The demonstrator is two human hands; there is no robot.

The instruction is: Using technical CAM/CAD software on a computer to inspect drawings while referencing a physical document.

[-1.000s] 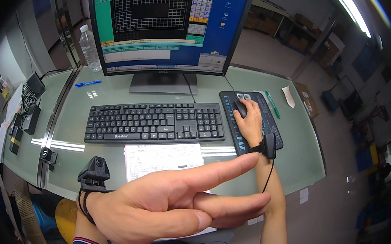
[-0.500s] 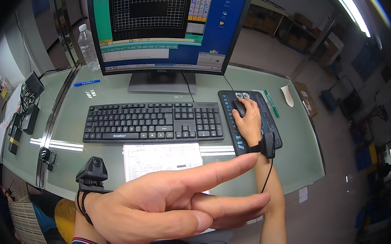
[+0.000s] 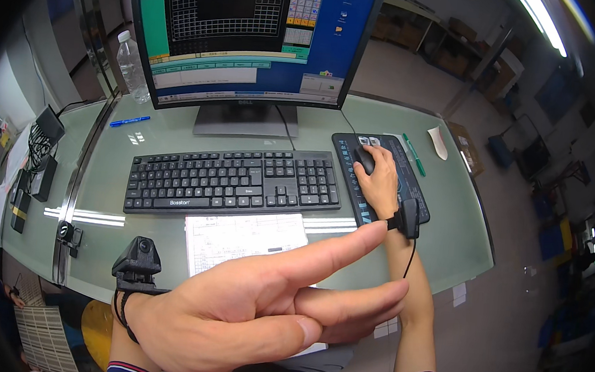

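Note:
My right hand (image 3: 381,183) rests over a black computer mouse (image 3: 364,160), its fingers draped across the top. Beneath the mouse lies a dark mouse pad (image 3: 412,195) with light blue markings. Close to the camera, my left hand (image 3: 231,314) is held up in front of my body with its fingers stretched to the right, nothing in it. It partly covers printed sheets (image 3: 230,240) on the desk. A black keyboard (image 3: 235,183) lies beyond the sheets. A monitor (image 3: 313,75) behind it shows a white grid on black inside a program window.
The glass-topped desk (image 3: 453,247) carries a clear plastic bottle (image 3: 130,68), a blue pen (image 3: 130,122), a green pen (image 3: 414,154) and a curved white piece (image 3: 438,143). Black boxes with cables (image 3: 43,178) stand at left. At lower left, another person's hand (image 3: 17,300) is by a slatted panel (image 3: 48,334).
The view has shifted slightly. Both my hands keep their pose, the right one on the mouse. At lower left, the slatted panel has shifted and the other person's hand shows more plainly.

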